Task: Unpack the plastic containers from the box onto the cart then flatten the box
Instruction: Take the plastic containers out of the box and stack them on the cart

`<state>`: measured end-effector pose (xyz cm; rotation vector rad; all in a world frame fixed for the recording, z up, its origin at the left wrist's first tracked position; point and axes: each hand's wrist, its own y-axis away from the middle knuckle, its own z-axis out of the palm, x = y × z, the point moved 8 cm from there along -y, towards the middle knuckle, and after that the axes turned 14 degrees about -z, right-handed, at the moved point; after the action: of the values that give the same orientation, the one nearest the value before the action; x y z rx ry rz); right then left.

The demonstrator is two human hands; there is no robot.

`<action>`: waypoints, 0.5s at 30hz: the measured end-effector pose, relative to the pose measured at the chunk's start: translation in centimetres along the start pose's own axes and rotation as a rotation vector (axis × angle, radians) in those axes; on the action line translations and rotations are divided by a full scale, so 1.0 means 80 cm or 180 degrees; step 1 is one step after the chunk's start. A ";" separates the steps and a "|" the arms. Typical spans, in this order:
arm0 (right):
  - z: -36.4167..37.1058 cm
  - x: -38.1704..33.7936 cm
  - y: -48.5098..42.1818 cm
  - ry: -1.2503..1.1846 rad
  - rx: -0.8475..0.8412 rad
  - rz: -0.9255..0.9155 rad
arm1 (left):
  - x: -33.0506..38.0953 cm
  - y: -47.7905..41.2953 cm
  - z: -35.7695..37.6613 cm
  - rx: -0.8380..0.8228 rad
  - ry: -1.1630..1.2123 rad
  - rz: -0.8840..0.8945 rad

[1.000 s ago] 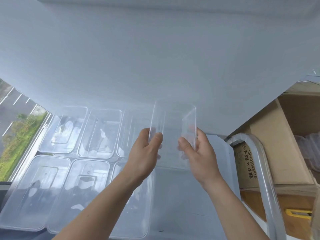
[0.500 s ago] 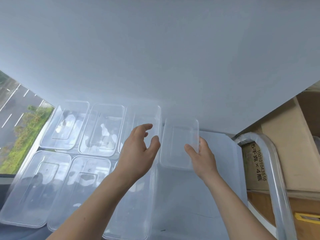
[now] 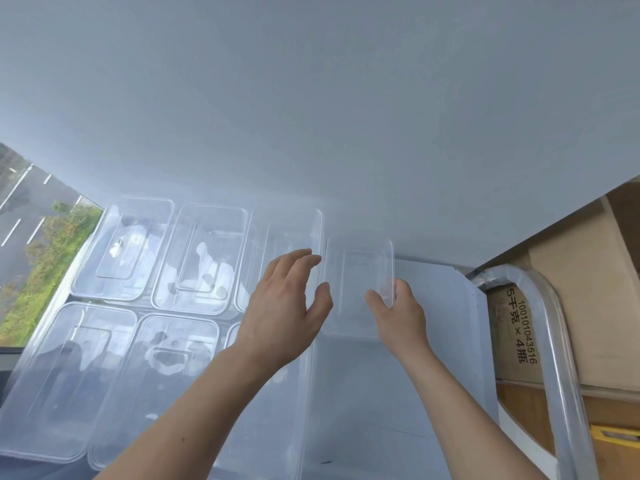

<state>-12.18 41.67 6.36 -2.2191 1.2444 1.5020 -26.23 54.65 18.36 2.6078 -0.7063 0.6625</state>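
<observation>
Item: one person, seen as two bare forearms and hands. Left hand (image 3: 284,313) (the one farther from the cart handle (image 3: 550,341)): small dark spot midway along its forearm. Right hand (image 3: 398,317): bare wrist, slim forearm.

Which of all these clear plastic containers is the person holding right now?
The short container farthest right: the right hand grips its right wall. The longer containers left of it lie ungripped; the left hand is open.
</observation>
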 end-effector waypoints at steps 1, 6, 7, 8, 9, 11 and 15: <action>0.000 0.000 0.000 0.0008 0.0013 0.0002 | -0.001 -0.001 -0.001 0.0003 -0.0003 -0.0005; 0.001 -0.002 0.003 0.0009 0.0047 0.0052 | 0.000 0.001 -0.002 -0.0041 -0.0023 0.0024; -0.001 -0.004 0.004 0.0018 0.0081 0.0039 | 0.001 0.002 -0.003 -0.0041 -0.0045 0.0041; -0.003 -0.006 0.005 0.0034 0.0132 0.0014 | 0.000 0.002 -0.004 -0.0043 -0.0078 0.0056; -0.006 -0.009 0.006 0.0048 0.0195 -0.0012 | -0.002 0.003 -0.005 -0.0064 -0.0111 0.0057; -0.010 -0.014 0.011 0.0088 0.0279 -0.0053 | -0.005 0.004 -0.007 -0.0101 -0.0182 0.0077; -0.017 -0.029 0.031 0.0221 0.0266 -0.0049 | -0.013 0.007 -0.012 -0.0237 -0.0307 0.0086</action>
<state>-13.38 40.57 9.61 -2.2391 1.2824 1.3524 -27.68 55.05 18.73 2.5798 -0.7812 0.5111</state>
